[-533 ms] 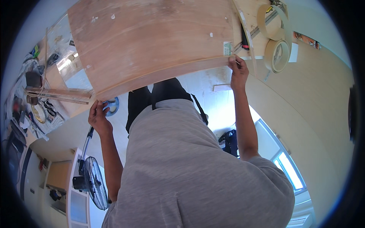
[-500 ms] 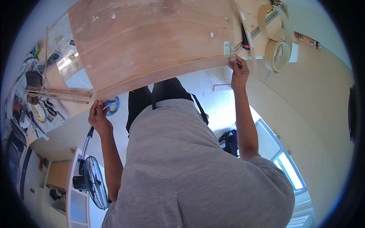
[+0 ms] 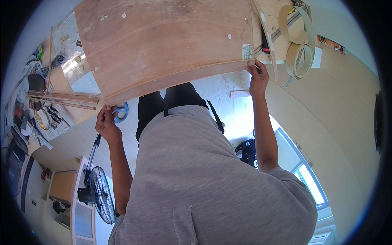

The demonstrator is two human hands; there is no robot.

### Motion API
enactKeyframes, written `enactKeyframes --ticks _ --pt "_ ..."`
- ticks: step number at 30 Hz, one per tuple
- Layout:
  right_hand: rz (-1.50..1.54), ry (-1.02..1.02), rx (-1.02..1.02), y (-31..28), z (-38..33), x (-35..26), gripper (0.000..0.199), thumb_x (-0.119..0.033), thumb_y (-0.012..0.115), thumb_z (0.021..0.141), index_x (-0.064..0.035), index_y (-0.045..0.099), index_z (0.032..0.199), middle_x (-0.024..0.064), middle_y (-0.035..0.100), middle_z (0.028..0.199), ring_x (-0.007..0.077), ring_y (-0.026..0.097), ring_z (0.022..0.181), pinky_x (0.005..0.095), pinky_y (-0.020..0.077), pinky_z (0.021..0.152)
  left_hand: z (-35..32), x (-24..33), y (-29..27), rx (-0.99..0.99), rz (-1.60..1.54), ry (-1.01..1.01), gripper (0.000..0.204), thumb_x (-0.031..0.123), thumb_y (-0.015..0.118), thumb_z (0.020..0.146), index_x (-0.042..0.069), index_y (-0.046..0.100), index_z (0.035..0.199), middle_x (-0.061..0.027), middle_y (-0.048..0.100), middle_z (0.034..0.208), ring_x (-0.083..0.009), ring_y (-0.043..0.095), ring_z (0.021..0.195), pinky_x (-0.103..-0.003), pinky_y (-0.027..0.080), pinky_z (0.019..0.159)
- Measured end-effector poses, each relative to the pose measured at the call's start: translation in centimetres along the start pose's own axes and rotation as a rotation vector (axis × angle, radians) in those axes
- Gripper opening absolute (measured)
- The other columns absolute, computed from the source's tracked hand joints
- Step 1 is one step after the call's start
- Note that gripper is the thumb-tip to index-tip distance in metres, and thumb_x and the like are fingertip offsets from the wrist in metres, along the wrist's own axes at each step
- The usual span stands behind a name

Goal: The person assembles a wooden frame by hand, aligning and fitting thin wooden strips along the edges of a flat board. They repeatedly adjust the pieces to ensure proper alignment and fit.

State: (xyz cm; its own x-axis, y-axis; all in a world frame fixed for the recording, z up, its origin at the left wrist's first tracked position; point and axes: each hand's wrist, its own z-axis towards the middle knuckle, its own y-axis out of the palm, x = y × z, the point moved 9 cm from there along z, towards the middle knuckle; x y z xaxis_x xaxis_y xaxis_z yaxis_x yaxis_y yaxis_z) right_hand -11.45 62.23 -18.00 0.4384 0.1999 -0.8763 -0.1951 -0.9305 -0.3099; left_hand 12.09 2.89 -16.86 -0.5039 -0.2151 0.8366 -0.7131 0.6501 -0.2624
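Note:
A large reddish-brown plywood board (image 3: 171,38) lies flat in front of me, with pale spots on its face. Along its near edge runs a thin wooden edging strip (image 3: 175,77), bowed in the view. My left hand (image 3: 108,124) pinches the strip's left end at the board's near left corner, thumb and fingertips together. At the near right corner, my right hand (image 3: 258,79) has its thumb and fingers closed on the other end. The fingertips partly hide both ends. A small printed label (image 3: 247,52) sits on the board close to my right hand.
Right of the board are coils of pale edge banding (image 3: 298,61), a long thin strip (image 3: 266,34) and a red-and-black tool (image 3: 265,44). Narrow wood strips (image 3: 67,99) and cluttered tools lie left. A standing fan (image 3: 101,194) is near my left arm.
Both hands stay at the strip's two ends with nearly the same grip. The whole view has shifted very slightly; nothing was let go or taken up.

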Motion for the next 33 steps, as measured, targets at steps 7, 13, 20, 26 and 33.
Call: enactKeyframes --ticks 7,13,20,26,33 --pt "0.022 -0.006 0.005 -0.1 0.1 0.1 0.041 -0.02 0.079 0.095 0.0045 0.066 0.125 0.0095 0.072 0.104 0.0138 0.066 0.096 0.0297 0.0526 0.093 0.2 0.0 -0.1 0.012 0.008 -0.023 0.026 0.012 0.069 0.101 -0.006 0.07 0.12 -0.0141 0.076 0.105 -0.0187 0.075 0.091 -0.028 0.06 0.075" --pt "0.017 -0.04 0.025 -0.4 0.3 0.9 0.035 -0.017 0.079 0.095 0.0026 0.068 0.121 0.0081 0.073 0.099 0.0126 0.067 0.09 0.0282 0.0552 0.086 0.7 -0.2 -0.1 -0.034 0.038 0.001 0.027 0.012 0.068 0.101 -0.008 0.069 0.12 -0.0161 0.075 0.104 -0.0205 0.074 0.093 -0.03 0.06 0.078" --pt "-0.015 -0.075 0.105 -0.8 0.3 1.4 0.034 -0.018 0.081 0.093 0.0028 0.069 0.118 0.0063 0.072 0.091 0.0112 0.067 0.081 0.0251 0.0548 0.076 1.0 -0.5 -0.1 -0.053 0.075 -0.04 0.028 0.014 0.067 0.102 -0.008 0.07 0.119 -0.0165 0.075 0.106 -0.0217 0.074 0.098 -0.031 0.058 0.085" --pt "0.004 -0.026 0.108 -0.4 0.1 0.9 0.038 -0.019 0.081 0.092 0.0055 0.069 0.118 0.0064 0.071 0.094 0.0103 0.065 0.082 0.0252 0.0528 0.075 1.6 -0.8 -0.4 -0.037 0.064 -0.092 0.027 0.013 0.068 0.101 -0.008 0.07 0.118 -0.0158 0.075 0.108 -0.0221 0.074 0.098 -0.03 0.057 0.086" --pt "-0.015 -0.004 0.123 -0.3 -0.1 0.8 0.041 -0.022 0.082 0.092 0.0059 0.069 0.119 0.0055 0.07 0.094 0.0095 0.064 0.081 0.0236 0.0498 0.072 1.8 -1.0 -0.5 -0.033 0.042 -0.094 0.026 0.012 0.068 0.1 -0.008 0.07 0.118 -0.0163 0.075 0.108 -0.0227 0.074 0.099 -0.031 0.057 0.087"
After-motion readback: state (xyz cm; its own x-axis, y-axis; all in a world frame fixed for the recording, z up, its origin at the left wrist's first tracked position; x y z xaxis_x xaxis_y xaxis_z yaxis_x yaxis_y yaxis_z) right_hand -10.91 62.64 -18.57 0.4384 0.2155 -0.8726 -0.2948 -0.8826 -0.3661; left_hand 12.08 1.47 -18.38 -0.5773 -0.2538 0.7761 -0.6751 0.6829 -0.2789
